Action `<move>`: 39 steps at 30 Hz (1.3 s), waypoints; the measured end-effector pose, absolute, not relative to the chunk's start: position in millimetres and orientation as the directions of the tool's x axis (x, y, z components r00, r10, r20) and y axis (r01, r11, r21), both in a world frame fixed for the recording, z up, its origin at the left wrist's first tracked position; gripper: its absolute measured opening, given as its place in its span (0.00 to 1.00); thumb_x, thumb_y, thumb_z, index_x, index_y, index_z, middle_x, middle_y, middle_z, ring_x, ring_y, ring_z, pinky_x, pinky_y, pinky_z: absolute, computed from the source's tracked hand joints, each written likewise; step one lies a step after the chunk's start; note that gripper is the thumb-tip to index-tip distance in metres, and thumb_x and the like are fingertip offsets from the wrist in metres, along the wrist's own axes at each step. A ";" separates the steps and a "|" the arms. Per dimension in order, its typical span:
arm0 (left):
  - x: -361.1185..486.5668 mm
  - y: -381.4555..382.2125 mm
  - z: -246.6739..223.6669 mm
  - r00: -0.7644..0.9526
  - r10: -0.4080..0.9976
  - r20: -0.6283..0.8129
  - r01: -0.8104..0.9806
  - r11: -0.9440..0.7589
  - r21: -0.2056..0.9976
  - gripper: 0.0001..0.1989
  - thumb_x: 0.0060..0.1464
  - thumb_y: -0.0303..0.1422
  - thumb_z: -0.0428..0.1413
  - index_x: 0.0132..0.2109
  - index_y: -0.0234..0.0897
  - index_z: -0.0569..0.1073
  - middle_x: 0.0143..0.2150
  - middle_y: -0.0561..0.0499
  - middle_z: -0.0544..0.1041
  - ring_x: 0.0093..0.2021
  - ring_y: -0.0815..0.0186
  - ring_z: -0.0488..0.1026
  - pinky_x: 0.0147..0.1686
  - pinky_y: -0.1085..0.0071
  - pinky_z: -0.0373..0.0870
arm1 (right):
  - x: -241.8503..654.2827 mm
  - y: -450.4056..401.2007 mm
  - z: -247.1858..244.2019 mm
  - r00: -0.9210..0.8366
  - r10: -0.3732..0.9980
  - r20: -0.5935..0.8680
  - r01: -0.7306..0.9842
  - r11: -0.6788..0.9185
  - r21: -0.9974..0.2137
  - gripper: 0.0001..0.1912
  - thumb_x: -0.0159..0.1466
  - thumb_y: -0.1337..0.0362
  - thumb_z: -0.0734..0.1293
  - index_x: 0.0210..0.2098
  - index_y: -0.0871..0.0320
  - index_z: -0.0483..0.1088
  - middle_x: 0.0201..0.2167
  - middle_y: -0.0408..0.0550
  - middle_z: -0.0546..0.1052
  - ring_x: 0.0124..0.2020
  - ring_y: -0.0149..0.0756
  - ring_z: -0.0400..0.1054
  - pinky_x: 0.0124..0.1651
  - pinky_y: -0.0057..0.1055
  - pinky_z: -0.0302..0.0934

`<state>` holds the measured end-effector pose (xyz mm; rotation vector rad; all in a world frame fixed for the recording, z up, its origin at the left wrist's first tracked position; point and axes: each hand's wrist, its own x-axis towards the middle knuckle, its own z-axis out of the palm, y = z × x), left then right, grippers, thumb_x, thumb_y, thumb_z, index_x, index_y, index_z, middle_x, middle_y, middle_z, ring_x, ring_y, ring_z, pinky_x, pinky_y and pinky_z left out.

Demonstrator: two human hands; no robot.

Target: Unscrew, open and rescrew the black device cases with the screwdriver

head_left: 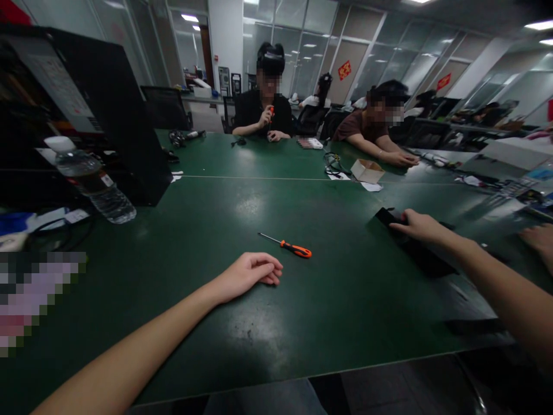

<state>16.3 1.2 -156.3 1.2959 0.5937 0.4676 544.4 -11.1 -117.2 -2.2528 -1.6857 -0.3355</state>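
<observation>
My left hand [254,270] rests on the green tabletop [185,340], loosely curled, with a gap between thumb and fingers and nothing held. Just beyond it lies a screwdriver [296,249] with an orange and black handle, its metal shaft pointing to the far left. To the right, my right hand [417,225] is closed on the near side of a black flat object [383,217]. My hand and forearm partly hide this dark object, so its kind is unclear.
A water bottle [93,181] leans beside a black computer case [108,109] on the left. A small open carton [367,171] and black cables [332,164] lie toward the back. Two people sit across the table; one holds an orange-handled tool [272,110]. Another hand [540,242] shows at the right edge.
</observation>
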 end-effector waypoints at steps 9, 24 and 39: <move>16.1 -5.4 -157.0 0.460 0.847 0.267 0.047 -0.323 0.945 0.19 0.63 0.36 0.58 0.59 0.39 0.71 0.59 0.41 0.73 0.55 0.57 0.74 0.52 0.62 0.71 | 375.6 -43.9 -81.6 -0.185 0.982 0.032 0.953 0.187 -0.240 0.12 0.67 0.51 0.66 0.37 0.53 0.66 0.33 0.46 0.77 0.31 0.37 0.69 0.34 0.32 0.59; 15.2 -11.8 -148.0 0.551 0.706 0.445 0.194 -0.627 0.755 0.19 0.59 0.36 0.62 0.56 0.40 0.73 0.60 0.40 0.72 0.62 0.52 0.70 0.63 0.54 0.66 | 303.4 -38.6 -112.7 -0.234 0.969 0.082 0.886 0.247 -0.392 0.20 0.68 0.48 0.66 0.50 0.56 0.70 0.47 0.54 0.78 0.45 0.45 0.74 0.48 0.42 0.68; 4.7 9.1 -145.4 0.653 0.714 0.253 0.406 -0.612 0.679 0.17 0.61 0.40 0.60 0.54 0.38 0.76 0.50 0.44 0.78 0.50 0.54 0.75 0.52 0.59 0.69 | 262.2 17.9 -7.4 -0.389 0.917 0.086 0.898 0.398 -0.189 0.19 0.68 0.50 0.64 0.41 0.57 0.79 0.29 0.41 0.78 0.29 0.31 0.71 0.35 0.26 0.60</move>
